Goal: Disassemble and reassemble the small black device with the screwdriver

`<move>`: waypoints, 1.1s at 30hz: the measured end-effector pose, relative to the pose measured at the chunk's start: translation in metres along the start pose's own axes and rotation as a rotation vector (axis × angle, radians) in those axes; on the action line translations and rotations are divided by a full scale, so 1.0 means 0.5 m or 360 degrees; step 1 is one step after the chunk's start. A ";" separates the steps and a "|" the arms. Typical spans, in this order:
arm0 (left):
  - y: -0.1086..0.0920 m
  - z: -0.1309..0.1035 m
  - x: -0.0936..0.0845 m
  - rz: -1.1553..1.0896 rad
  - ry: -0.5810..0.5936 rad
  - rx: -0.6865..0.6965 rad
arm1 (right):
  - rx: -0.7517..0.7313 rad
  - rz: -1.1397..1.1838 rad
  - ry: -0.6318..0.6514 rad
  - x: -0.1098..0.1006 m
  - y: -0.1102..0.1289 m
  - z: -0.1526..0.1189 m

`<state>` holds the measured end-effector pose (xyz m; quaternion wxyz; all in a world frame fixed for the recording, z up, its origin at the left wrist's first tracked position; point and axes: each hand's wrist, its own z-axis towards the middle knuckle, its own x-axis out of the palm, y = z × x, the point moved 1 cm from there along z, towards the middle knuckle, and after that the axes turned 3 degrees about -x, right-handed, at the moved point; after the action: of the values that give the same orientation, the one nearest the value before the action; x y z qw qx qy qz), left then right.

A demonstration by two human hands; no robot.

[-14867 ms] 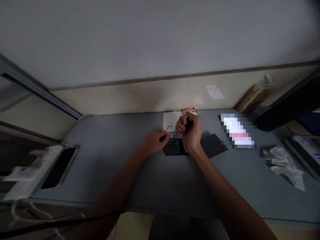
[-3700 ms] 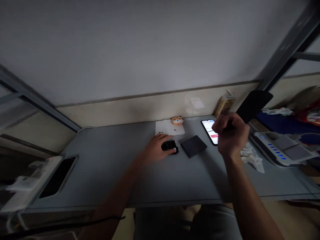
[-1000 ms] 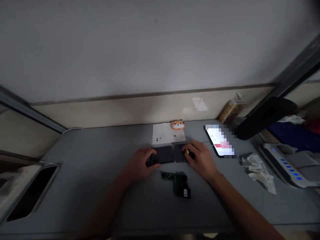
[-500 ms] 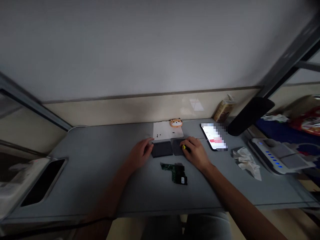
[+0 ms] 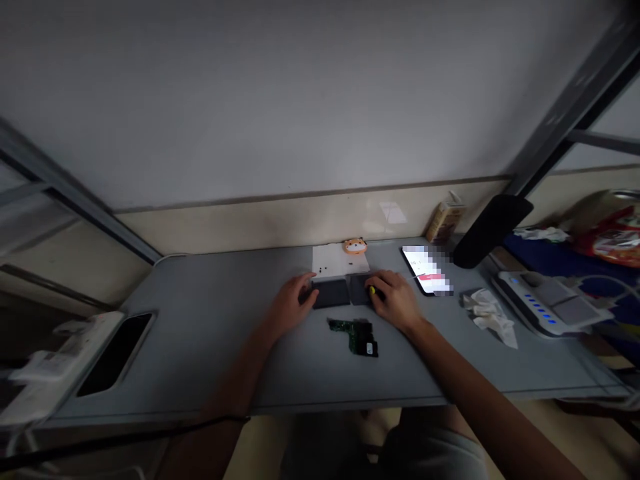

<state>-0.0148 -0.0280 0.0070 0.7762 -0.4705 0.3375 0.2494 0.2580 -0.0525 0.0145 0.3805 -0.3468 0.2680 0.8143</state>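
Two dark flat rectangular pieces lie side by side on the grey table. My left hand [image 5: 293,303] is at the left edge of the left piece [image 5: 331,293], thumb and fingers apart. At the right piece [image 5: 358,289], my right hand [image 5: 393,297] is closed round a screwdriver with a yellow end [image 5: 372,290]; its thin shaft points right, toward the lit phone. A green circuit board [image 5: 356,335] with a white label lies nearer to me. Behind the dark pieces is a white sheet [image 5: 327,257] with several tiny dark bits and an orange animal-faced case [image 5: 355,247].
A lit phone [image 5: 427,270], a carton [image 5: 445,222] and a black cylinder [image 5: 493,230] stand or lie at the right, with crumpled tissue [image 5: 490,315] and a white device with blue lights [image 5: 543,303]. At the left lies a dark-screened phone [image 5: 116,355].
The camera view has shifted slightly, so the table items appear a little displaced. Both hands stay beside the dark pieces, and the screwdriver remains in my right hand.
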 end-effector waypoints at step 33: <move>0.005 0.002 -0.003 -0.0105 0.0085 -0.0207 | -0.0009 0.0000 -0.0012 -0.036 0.020 0.000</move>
<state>-0.0172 -0.0264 0.0072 0.7426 -0.5372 0.3257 0.2324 0.2584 -0.0662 0.0302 0.3805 -0.3449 0.2642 0.8164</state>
